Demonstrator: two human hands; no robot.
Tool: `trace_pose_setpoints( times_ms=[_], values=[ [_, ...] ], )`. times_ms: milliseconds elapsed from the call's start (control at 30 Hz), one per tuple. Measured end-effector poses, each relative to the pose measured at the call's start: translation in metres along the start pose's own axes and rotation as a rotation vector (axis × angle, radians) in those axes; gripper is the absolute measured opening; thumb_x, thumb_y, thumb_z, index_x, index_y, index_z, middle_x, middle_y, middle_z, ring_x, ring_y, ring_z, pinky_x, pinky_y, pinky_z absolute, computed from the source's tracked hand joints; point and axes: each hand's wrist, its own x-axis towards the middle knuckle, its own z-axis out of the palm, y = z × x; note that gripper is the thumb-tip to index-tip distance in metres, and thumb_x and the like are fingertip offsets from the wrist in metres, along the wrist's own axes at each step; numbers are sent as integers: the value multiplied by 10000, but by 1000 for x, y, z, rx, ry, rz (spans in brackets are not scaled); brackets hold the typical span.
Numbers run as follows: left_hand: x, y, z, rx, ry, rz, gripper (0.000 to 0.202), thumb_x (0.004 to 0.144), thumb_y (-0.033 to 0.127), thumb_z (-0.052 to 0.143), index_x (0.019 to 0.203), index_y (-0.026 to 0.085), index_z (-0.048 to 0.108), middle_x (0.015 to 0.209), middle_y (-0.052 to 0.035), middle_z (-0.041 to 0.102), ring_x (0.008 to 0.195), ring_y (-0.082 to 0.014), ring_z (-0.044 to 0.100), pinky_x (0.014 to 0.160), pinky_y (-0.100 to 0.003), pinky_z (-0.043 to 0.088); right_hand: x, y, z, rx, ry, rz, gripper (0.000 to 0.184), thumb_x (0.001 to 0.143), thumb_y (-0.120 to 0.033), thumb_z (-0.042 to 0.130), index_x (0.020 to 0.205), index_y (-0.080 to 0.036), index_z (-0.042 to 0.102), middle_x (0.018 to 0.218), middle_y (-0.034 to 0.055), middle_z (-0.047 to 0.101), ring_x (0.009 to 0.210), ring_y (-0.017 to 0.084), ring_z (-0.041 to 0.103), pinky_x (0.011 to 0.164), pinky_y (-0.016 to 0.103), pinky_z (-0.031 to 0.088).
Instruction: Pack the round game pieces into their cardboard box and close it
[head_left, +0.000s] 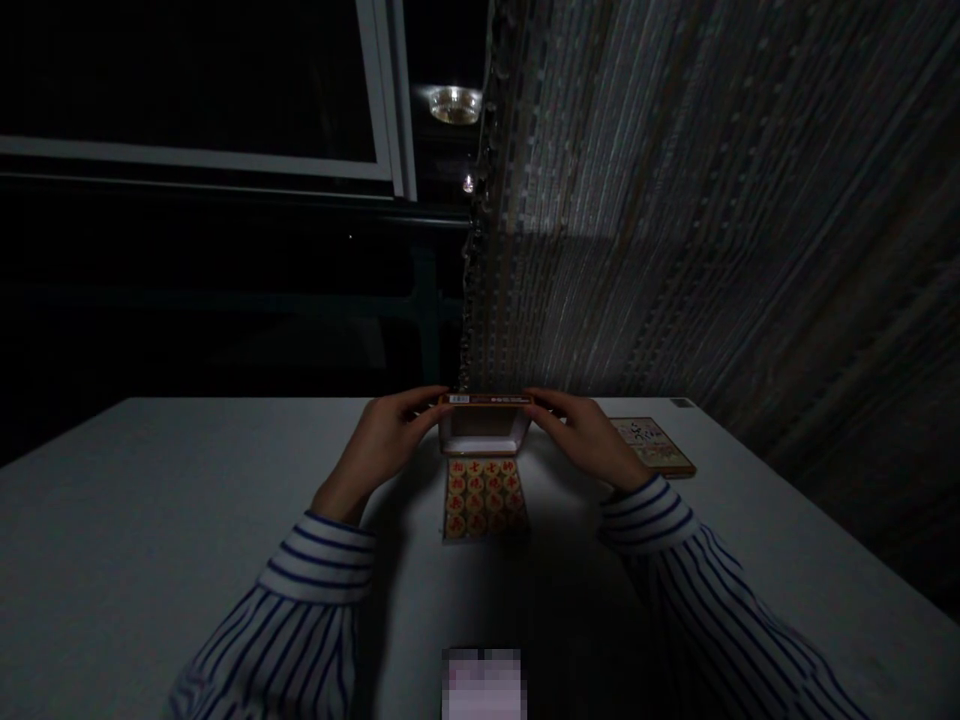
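Both of my hands grip a box lid [484, 445] by its two short sides. My left hand [390, 437] has its thumb and fingers closed on the left end, and my right hand [581, 432] pinches the right end. The lid is tilted up so that its pale hollow inside faces me. Just below it on the table lies a shallow tray of xiangqi pieces [486, 498], round and tan with red characters, set in rows. The lid's lower edge is close to the tray's far edge; I cannot tell whether they touch.
A flat box with a printed cover [656, 447] lies on the white table [210, 500], beyond my right forearm. A phone-like object with a blurred screen [484, 685] is at the near edge. A string curtain [600, 220] hangs behind at the right; a white-framed window [386, 100] is at the left.
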Motion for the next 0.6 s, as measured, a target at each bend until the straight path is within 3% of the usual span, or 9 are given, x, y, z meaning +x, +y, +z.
trace_pose_setpoints(
  times_ms=[467, 600],
  values=[
    [-1, -12, 8, 74, -25, 15, 403, 773, 434, 461, 1062, 177, 575, 1038, -58, 627, 923, -193, 576, 805, -301, 439, 5, 8, 4, -17, -70, -24, 328, 831, -320, 430, 1101, -179, 553, 1053, 69, 612, 948, 185, 565, 821, 332, 432],
    [-1, -16, 9, 59, -78, 14, 397, 786, 420, 441, 1067, 173, 571, 1051, -56, 621, 932, -192, 573, 810, -300, 437, 5, 11, 8, -34, -69, -17, 333, 830, -319, 429, 1106, -177, 550, 1057, 74, 610, 948, 190, 565, 816, 332, 432]
  ],
)
